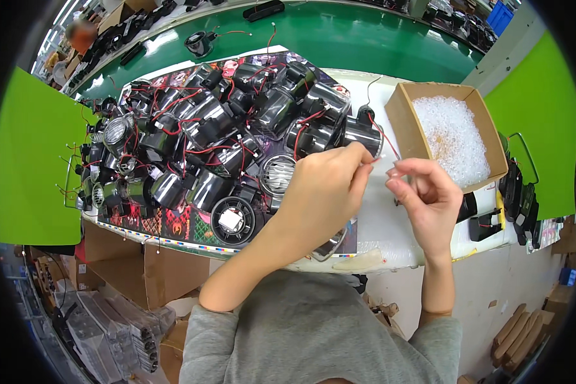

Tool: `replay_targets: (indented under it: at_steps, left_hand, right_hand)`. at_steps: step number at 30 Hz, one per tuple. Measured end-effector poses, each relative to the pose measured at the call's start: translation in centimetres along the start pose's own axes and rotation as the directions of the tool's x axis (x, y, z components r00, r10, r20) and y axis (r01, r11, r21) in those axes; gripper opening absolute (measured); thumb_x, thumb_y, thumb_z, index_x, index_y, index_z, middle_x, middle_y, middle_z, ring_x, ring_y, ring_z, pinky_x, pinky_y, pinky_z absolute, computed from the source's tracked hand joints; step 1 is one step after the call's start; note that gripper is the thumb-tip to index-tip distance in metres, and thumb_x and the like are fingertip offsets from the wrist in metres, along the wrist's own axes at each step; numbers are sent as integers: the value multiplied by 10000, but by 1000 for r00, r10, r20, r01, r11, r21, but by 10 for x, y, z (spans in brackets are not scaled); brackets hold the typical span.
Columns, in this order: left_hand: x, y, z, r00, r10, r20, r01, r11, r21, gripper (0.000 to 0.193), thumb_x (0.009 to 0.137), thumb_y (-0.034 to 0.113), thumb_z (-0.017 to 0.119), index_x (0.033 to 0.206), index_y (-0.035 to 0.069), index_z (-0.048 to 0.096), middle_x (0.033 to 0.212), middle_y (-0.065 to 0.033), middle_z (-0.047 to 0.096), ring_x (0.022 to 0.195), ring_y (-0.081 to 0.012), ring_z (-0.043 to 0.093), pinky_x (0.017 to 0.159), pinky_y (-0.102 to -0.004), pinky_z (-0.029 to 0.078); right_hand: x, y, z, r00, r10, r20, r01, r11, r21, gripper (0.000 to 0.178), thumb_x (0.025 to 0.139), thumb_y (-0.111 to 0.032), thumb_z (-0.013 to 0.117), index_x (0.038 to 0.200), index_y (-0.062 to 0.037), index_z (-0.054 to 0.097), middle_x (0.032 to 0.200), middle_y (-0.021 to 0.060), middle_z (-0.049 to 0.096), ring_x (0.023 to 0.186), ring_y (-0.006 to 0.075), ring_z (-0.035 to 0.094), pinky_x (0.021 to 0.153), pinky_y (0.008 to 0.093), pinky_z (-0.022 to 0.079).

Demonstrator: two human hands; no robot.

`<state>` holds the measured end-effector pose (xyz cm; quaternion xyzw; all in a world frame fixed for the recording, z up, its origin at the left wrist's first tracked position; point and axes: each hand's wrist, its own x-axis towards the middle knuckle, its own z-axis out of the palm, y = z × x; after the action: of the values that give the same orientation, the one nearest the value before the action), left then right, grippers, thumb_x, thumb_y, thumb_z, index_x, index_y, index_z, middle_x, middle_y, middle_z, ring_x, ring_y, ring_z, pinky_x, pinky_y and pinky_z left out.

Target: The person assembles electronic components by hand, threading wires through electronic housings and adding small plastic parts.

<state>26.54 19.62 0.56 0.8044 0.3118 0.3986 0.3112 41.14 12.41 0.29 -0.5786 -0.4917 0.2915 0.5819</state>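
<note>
A black, glossy cylindrical part (362,133) lies at the right end of a pile of similar parts, and a red wire (384,136) runs from it toward my right hand. The thumb and forefinger of my right hand (429,201) pinch the wire near its end. My left hand (326,189) is closed in a pinch just left of it, fingertips a short gap away. What it holds is too small to make out. Under and beyond my left hand lie more black cylinders (275,112) with red wires, some with ribbed clear lenses (277,175).
An open cardboard box (408,131) full of small clear pieces (454,137) stands right of my hands. The pile rests on a patterned printed sheet (173,221) on a white table (390,240). A green bench (339,38) runs behind; bright green panels (41,166) flank both sides.
</note>
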Motion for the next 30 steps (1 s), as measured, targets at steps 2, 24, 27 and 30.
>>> replay_targets:
  at_steps: [2,24,27,30]
  left_hand:
    - [-2,5,-5,998,-25,49,24,1000,18,61,785,19,632,839,-9,624,684,-90,634,582,-140,629,525,-242,497]
    - [-17,9,-11,995,67,-73,-73,994,-84,85,779,-4,644,864,-11,640,781,-93,650,645,-135,649,557,-231,528]
    - [-22,11,-16,998,26,-60,-35,987,-154,147,776,12,655,918,-11,622,806,-106,654,693,-152,661,599,-243,538]
    - [-30,16,-25,978,-148,150,171,973,-156,422,754,92,701,1121,17,507,905,-128,640,798,-223,653,693,-299,523]
  right_hand:
    - [4,-1,-2,999,-47,0,47,999,-17,152,732,41,696,869,8,639,698,-35,561,491,-25,295,417,164,225]
    - [25,-34,-11,894,-267,360,358,909,-214,102,757,-7,671,855,1,643,765,37,596,514,44,414,442,189,297]
    - [27,-43,-6,877,-267,401,384,889,-248,68,774,4,644,835,9,614,777,40,554,548,65,422,458,199,312]
    - [25,-49,-4,875,-280,394,386,896,-219,49,795,13,612,829,18,578,788,52,516,593,85,431,489,207,336]
